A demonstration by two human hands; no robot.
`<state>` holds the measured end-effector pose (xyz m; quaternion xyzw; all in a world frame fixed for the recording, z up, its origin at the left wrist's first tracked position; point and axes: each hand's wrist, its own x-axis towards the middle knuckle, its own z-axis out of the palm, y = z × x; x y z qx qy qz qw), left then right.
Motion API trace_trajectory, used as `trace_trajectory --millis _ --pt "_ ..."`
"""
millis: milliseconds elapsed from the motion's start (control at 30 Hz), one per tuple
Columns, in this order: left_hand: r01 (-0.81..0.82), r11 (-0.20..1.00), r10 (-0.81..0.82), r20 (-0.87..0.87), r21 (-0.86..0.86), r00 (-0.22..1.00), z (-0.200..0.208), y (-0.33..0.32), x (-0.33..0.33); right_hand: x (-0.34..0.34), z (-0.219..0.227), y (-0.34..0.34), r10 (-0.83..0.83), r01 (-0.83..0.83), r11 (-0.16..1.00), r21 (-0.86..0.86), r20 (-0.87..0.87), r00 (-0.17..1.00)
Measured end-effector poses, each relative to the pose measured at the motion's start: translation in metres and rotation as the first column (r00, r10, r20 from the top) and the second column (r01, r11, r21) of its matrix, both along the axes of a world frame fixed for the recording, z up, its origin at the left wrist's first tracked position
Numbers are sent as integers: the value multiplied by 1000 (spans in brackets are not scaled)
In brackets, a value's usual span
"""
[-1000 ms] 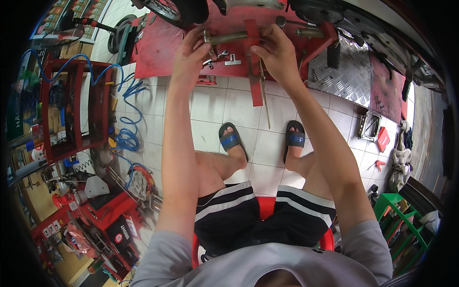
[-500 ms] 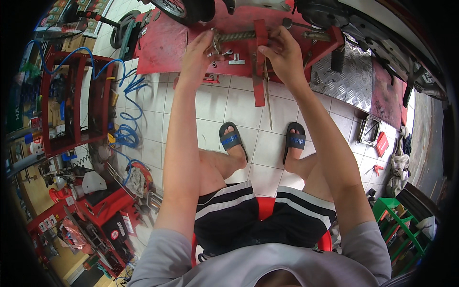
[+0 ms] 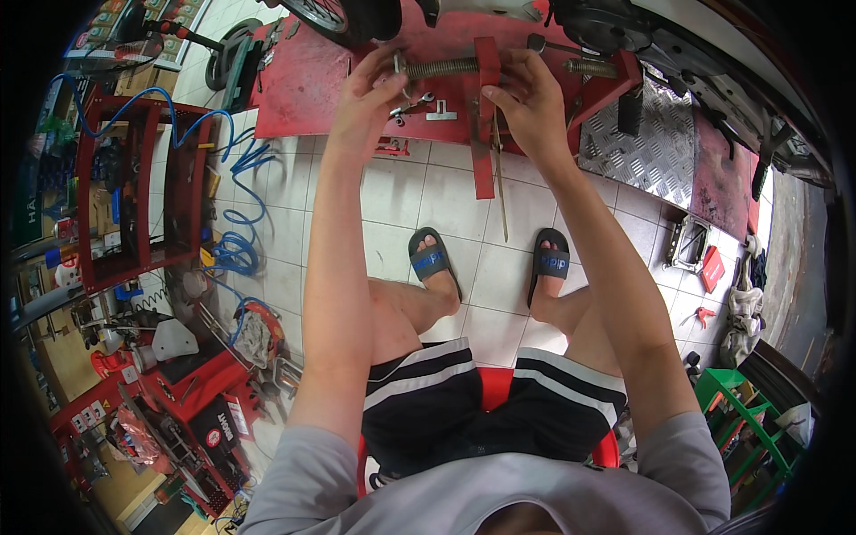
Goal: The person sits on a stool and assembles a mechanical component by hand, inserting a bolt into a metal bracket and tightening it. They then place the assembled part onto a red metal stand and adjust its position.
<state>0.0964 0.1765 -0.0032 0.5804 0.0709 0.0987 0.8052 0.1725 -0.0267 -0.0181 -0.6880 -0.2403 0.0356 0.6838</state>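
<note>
A coarse threaded screw (image 3: pixel 441 69) lies crosswise at the edge of the red bench, passing toward an upright red metal bar (image 3: pixel 486 116). My left hand (image 3: pixel 366 102) is at the screw's left end, thumb and fingers bent around the metal end piece (image 3: pixel 399 64). My right hand (image 3: pixel 532 98) grips the red bar's right side, with its thumb on the front and its other fingers partly hidden. More thread (image 3: pixel 588 67) shows to the right, beside a slanted red bracket (image 3: pixel 615 85). A thin rod (image 3: pixel 501 192) hangs down next to the bar.
On the red bench (image 3: pixel 303 89) lie a wrench (image 3: pixel 415 102) and a small T-shaped metal piece (image 3: pixel 440 111). A motorcycle wheel (image 3: pixel 334 18) stands beyond. To the left are a red rack (image 3: pixel 143 187) and a coiled blue hose (image 3: pixel 236 254); a green rack (image 3: pixel 740 410) stands at right.
My left hand has rolled and shifted slightly down at the screw's end, its fingers loosening and uncovering more of the end piece. My right hand stays on the red bar.
</note>
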Motion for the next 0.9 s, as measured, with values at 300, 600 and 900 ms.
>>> trace_trajectory --millis 300,600,900 --pt "3 990 11 -99 139 995 4 0 0 5 -9 -1 -7 8 999 33 -17 1000" --pt "-14 976 36 -99 217 994 1 4 3 5 -5 -4 39 -39 999 -7 -21 999" --pt "28 992 -1 -214 122 977 1 5 2 5 -6 -3 37 -38 999 -16 -34 999"
